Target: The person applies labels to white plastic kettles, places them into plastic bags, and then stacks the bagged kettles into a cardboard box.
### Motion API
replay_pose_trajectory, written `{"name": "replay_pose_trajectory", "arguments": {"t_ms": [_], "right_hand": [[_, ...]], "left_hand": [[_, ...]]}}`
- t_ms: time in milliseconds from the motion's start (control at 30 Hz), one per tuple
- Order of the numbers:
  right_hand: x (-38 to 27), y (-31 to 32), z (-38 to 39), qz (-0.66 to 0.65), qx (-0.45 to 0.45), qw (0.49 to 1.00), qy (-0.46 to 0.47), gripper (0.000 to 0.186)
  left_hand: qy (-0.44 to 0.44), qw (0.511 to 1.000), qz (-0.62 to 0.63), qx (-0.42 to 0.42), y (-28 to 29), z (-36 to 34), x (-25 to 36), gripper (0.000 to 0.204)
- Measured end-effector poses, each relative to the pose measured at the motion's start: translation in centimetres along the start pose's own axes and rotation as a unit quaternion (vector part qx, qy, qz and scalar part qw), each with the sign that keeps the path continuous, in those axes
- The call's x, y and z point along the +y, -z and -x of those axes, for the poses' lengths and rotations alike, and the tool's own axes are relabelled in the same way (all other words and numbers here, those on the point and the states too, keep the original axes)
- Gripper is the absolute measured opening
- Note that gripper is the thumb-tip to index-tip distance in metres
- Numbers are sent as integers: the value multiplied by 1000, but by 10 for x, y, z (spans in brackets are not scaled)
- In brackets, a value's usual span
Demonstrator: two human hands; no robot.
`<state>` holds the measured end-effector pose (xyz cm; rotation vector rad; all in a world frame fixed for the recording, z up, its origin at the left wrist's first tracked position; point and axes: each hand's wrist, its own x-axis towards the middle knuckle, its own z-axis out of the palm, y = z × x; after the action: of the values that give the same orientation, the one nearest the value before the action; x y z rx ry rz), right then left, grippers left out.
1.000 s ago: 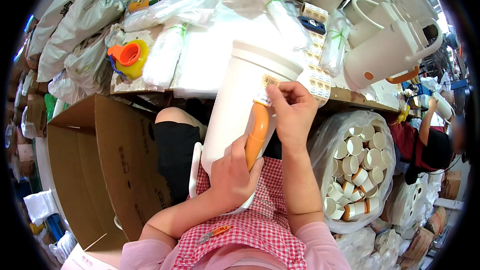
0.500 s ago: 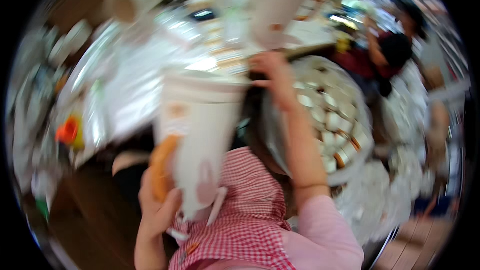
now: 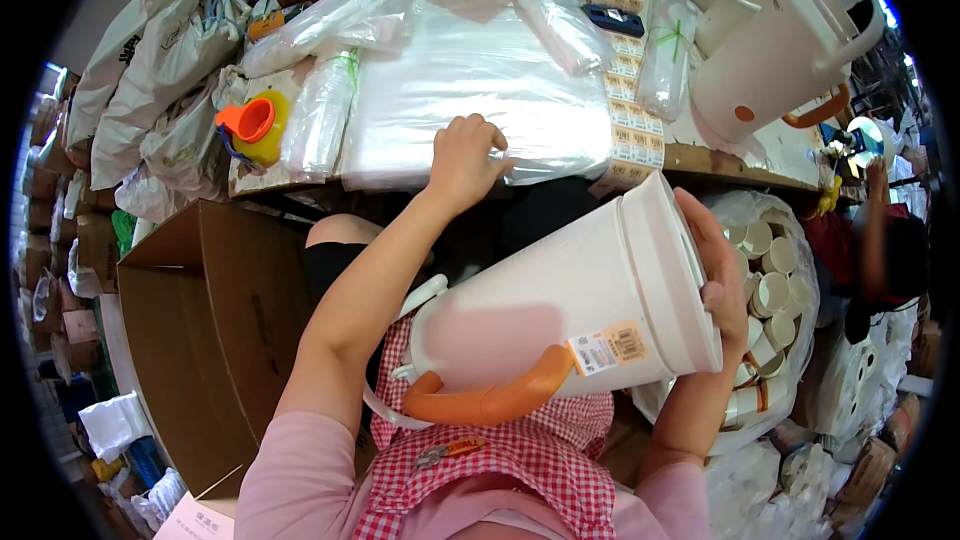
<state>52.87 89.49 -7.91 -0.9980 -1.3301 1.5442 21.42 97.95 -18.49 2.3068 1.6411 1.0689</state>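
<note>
Head: smooth tapered jug (image 3: 560, 290), curved handle (image 3: 490, 404)

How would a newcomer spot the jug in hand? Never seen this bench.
Start at the table across the top. Below it in the picture, over the checked apron, the white jug lies tilted, wide end in the right hand. Unlike the jugs at upper right, it's handheld, a paper label beside its orange handle.
</note>
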Motion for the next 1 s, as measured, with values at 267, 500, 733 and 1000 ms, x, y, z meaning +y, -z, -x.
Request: {"name": "replay_pose_trajectory", "arguments": {"t_ms": [267, 500, 733, 1000], "right_hand": [[42, 2, -76, -423, -142, 895, 12, 67], [103, -76, -152, -188, -152, 965, -98, 22], [97, -86, -133, -89, 10, 996, 26, 12], [82, -41, -126, -3, 203, 963, 178, 8]], "left_hand": [[211, 957, 90, -176, -4, -31, -9, 23], [381, 795, 467, 66, 41, -90, -45, 32], [295, 761, 572, 84, 54, -22, 63, 27], [156, 743, 649, -49, 122, 1, 65, 13]]}}
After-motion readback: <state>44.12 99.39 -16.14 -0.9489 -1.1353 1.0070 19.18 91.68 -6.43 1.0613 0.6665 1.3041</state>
